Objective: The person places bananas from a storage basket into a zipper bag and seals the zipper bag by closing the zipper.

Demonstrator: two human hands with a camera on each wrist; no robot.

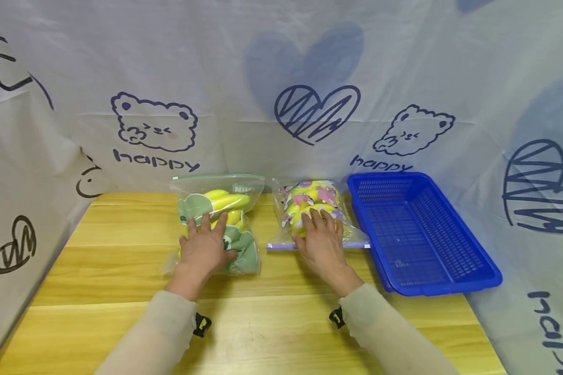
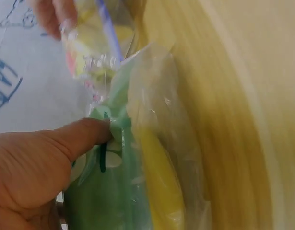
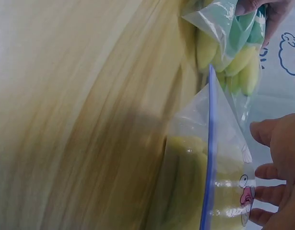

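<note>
From the head camera I see my left hand [image 1: 205, 250] lying flat, fingers spread and straight, on top of a clear zip bag with green and yellow contents [image 1: 218, 221] on the wooden table [image 1: 122, 271]. My right hand [image 1: 321, 245] lies the same way, fingers extended and slightly apart, on a second zip bag with a purple seal strip [image 1: 311, 213], stuffed with yellow and pink patterned items. The two bags sit side by side, near each other at mid-table. Just right of the second bag stands a blue plastic basket [image 1: 450, 271]. The backdrop sheet [image 1: 281, 78] carries bear drawings, scribbled hearts and the word "happy" twice; white lettering on the green bag's top edge is too small for me to read.

The left wrist camera shows my left thumb [image 2: 80, 136] pressing the green-and-yellow bag [image 2: 137, 182], with the purple-sealed bag [image 2: 97, 43] beyond it.

In the right wrist view, blurred, my right fingers [image 3: 277, 158] are straight beside the purple-sealed bag [image 3: 209, 182], which bears a small cartoon face; the green bag [image 3: 229, 43] lies further off.
</note>
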